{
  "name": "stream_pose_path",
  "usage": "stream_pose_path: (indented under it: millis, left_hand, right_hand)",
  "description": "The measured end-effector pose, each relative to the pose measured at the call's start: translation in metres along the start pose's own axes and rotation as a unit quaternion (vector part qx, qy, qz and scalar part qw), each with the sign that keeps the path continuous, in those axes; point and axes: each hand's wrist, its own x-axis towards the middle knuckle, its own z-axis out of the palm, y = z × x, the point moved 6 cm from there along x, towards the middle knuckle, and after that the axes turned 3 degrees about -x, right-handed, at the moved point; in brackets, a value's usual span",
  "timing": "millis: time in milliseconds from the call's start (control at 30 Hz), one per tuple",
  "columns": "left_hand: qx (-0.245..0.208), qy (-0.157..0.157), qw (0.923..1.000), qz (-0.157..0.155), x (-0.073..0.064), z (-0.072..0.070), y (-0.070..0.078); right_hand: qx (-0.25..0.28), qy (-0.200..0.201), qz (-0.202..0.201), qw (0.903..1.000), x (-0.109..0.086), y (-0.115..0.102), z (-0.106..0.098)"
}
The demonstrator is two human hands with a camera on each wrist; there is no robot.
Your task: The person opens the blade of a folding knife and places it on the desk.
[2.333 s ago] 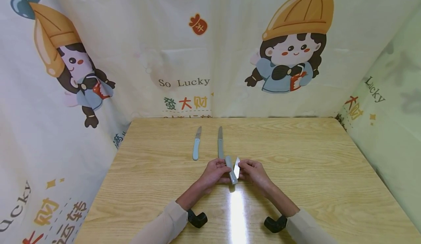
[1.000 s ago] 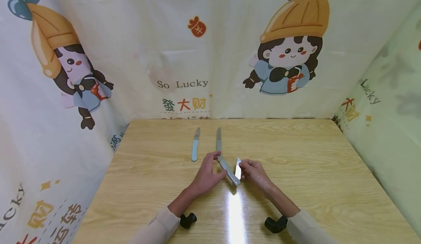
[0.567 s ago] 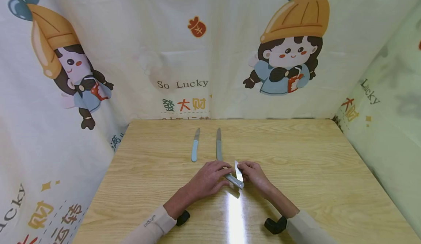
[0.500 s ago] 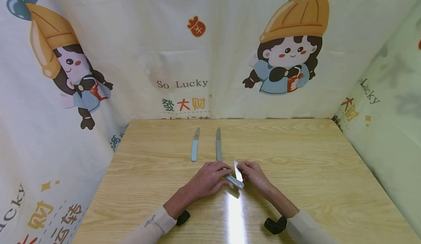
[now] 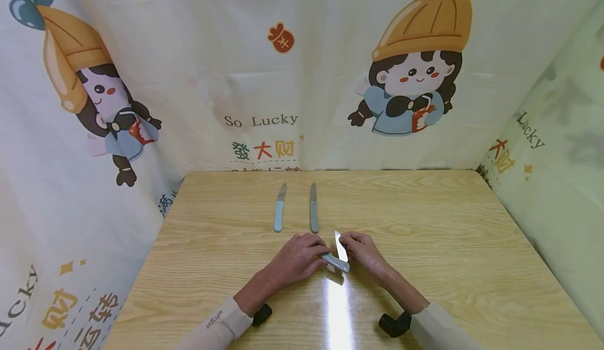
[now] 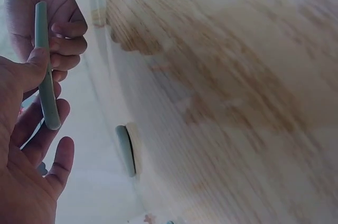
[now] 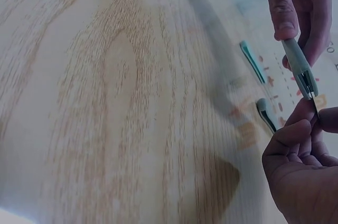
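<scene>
A folding knife with a grey-green handle is held in the air between both hands, its shiny blade swung partly out at an angle. My left hand grips the handle's free end, the thumb lying along its side in the left wrist view. My right hand pinches the blade between thumb and fingers, close to the pivot in the right wrist view, where the handle shows its slot. Beyond the hands lie two unfolded knives, a light blue knife and a grey knife, blades pointing away.
The wooden table has a bright light reflection in front of the hands. A printed curtain hangs along its back and sides. Black wrist cameras sit at both cuffs.
My left hand loosened on the handle, spread its fingers, then took its free end from above. The handle has swung left and down, widening its angle to the blade.
</scene>
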Motion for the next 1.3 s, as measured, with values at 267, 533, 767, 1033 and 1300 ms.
stream_pose_path:
  millis: [267, 533, 767, 1033, 1300]
  left_hand:
    - [0.006, 0.014, 0.9999, 0.002, -0.003, 0.001, 0.000]
    - [0.002, 0.008, 0.9999, -0.008, -0.006, 0.001, 0.001]
    - [-0.007, 0.033, 0.9994, 0.006, -0.009, 0.000, 0.003]
    - [-0.025, 0.052, 0.9982, 0.011, -0.014, -0.002, 0.004]
    - [-0.033, 0.049, 0.9983, 0.005, -0.016, -0.002, 0.008]
  right_hand:
    - [-0.002, 0.003, 0.001, 1.0000, 0.000, 0.001, -0.002]
    - [0.001, 0.009, 0.007, 0.9999, -0.001, 0.002, -0.001]
    - [0.004, 0.011, 0.005, 0.9999, -0.003, 0.002, -0.003]
    - [0.006, 0.022, 0.010, 0.9997, -0.005, 0.001, -0.005]
    - [0.021, 0.033, 0.009, 0.9992, -0.003, 0.002, -0.011]
